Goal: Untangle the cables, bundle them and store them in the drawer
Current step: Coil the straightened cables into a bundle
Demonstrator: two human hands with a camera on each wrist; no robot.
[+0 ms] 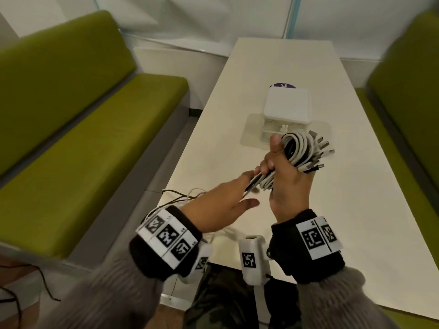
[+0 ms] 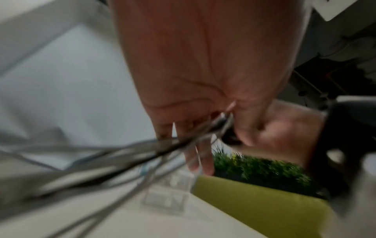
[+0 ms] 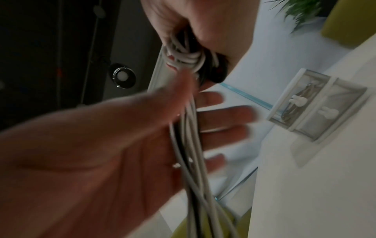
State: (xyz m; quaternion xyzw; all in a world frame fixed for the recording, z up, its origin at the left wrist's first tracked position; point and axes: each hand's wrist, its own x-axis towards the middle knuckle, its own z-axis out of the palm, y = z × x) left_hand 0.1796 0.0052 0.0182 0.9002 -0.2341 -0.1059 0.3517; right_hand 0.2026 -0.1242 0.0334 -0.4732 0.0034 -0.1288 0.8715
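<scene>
Looking down through the head view, we see the right hand [image 1: 283, 179] raised above the table [image 1: 308, 198], its fingers wrapped round a coil of white and black cables [image 1: 300, 148] whose plugs fan out to the right. Our left hand [image 1: 223, 207] reaches in from the left with fingers nearly straight, the loose cable tails [image 1: 255, 180] running across them toward the table's near edge. Just beyond the coil stands the small white drawer unit [image 1: 286, 108], its clear drawers appearing closed.

Left wrist view, heavily blurred: the left palm [image 2: 203, 72] fills the frame, the tails [image 2: 122, 149] streaming away from between its fingers; the right hand [image 2: 274, 133] sits clenched just beside. We cannot judge the left hand's hold here beyond contact with the strands.

Right wrist view: the right hand [image 3: 203, 24] clamps the coil [image 3: 187, 59] at top, while the left hand [image 3: 122, 153] lies spread and flat, the tails [image 3: 191, 145] draped over its fingers rather than pinched. The drawer unit [image 3: 317, 104] rests on the table behind, dark cable visible through one front.

We judge the step to be winding the remaining tails onto the coil. To do it well, we would keep the right-hand clamp firm, feed the strands together under light tension, lay each turn beside the last, and keep the plugs clear of the loops
</scene>
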